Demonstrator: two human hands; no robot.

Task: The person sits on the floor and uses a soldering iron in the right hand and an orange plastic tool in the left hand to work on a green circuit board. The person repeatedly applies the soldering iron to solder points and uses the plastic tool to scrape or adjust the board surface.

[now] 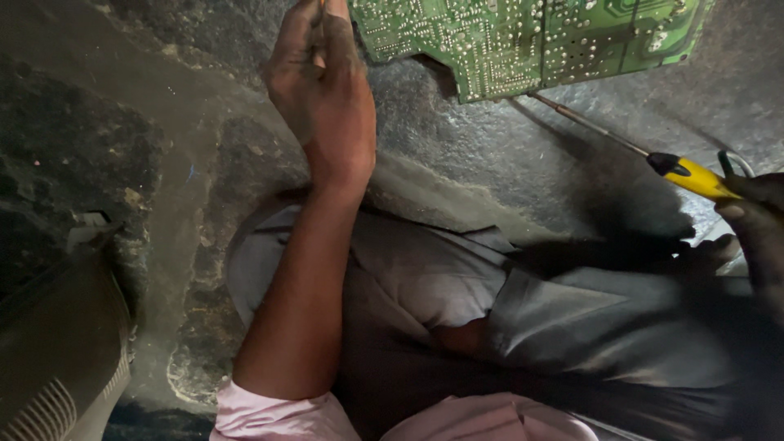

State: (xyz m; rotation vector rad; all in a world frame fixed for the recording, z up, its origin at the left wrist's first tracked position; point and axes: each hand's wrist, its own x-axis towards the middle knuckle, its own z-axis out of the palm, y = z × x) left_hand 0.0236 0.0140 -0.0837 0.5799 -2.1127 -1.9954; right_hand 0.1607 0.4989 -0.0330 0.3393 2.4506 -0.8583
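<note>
Pinching the corner of the green board (523, 41) with shut fingers to keep it up off the floor (147, 122), the left hand (322, 90) steadies it while the right hand (755, 216) grips a yellow screwdriver (690, 175), tip under the board

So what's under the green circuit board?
Under the green circuit board lies dark rough floor, with the screwdriver shaft tip reaching beneath its edge. Whatever the board covers is hidden.
</note>
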